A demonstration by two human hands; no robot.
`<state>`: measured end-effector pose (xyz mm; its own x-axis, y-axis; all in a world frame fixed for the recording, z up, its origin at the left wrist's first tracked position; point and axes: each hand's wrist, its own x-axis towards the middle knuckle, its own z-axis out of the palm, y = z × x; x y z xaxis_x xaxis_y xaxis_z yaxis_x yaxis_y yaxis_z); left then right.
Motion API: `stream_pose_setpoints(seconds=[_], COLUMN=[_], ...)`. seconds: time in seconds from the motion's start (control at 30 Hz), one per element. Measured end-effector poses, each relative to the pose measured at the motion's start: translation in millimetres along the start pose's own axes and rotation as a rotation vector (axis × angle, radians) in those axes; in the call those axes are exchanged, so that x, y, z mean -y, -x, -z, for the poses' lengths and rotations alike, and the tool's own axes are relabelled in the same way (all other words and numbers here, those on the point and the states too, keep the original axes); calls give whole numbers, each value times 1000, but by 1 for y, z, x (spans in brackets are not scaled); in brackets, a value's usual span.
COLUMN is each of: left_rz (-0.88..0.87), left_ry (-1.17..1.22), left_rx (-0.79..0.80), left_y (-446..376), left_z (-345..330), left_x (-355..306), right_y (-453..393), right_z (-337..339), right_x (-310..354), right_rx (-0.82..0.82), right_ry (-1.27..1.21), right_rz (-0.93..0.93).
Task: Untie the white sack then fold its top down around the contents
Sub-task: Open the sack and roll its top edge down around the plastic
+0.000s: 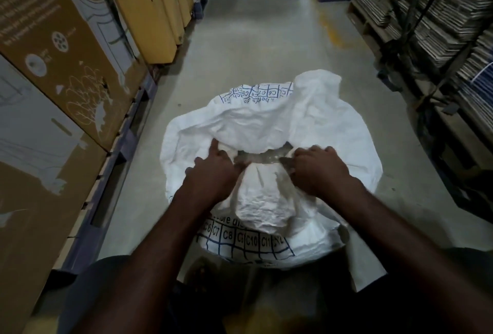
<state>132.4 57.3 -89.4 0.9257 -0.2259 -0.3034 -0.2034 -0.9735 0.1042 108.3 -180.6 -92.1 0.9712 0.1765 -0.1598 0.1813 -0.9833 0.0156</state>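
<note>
Both hands clench a grey tie point(262, 156) at the white sack's point(320, 125) neck: left hand point(213, 170), right hand point(317, 170). The sack lies on a grey concrete floor point(253, 40). Cardboard boxes point(53, 66) left, stacked flat cardboard point(440, 13) right. Blue grid point(245, 240) nearer reads C6–C11.

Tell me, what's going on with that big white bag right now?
Left hand and right hand both gripping the grey tie. White sack on the floor, neck still cinched. Nothing blocking.
</note>
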Motion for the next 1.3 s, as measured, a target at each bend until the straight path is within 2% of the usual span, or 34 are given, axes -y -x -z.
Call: stream_pose_setpoints(seconds=[0.1,0.2,0.27,0.33,0.4,0.43,0.5,0.57,0.63,0.73,0.83,1.1,1.2,1.3], left_rz=[220,229,201,128,-31,-141,-289,-318,-302,-233,-163,74,101,75], left_ry=[119,-29,-152,-158,-37,74,275,354,314,169,89,385,471,393], left_rx=[-58,-212,-370,-529,-662,-673,-593,-487,-395,-245,-221,-194,-91,-36], left_y=[-6,4,7,8,3,0,1,0,-7,-23,-36,-51,-56,-59], left_z=[-1,4,4,8,11,12,13,7,1,1,6,22,10,4], left_x=[6,-4,-9,-13,-18,-21,-30,-34,-34,-25,-14,39,60,59], right_y=[2,4,7,7,3,0,-8,-14,-20,-22,-21,-12,-13,-15], right_z=[-6,-6,-1,5,8,9,9,8,4,-4,-9,-13,-16,-13], right_x=[-9,-4,1,6,10,12,17,23,26,25,15,-27,-35,-34], right_rx=[-19,-111,-219,-306,-332,-316,-266,-218,-224,-222,-144,81,167,171], right_ry=[6,37,51,-9,-179,-271,-374,-409,-398,-215,-127,-177,-220,-217], right_rz=[-157,-183,-143,-43,67,112,173,199,213,210,147,-197,-240,-234])
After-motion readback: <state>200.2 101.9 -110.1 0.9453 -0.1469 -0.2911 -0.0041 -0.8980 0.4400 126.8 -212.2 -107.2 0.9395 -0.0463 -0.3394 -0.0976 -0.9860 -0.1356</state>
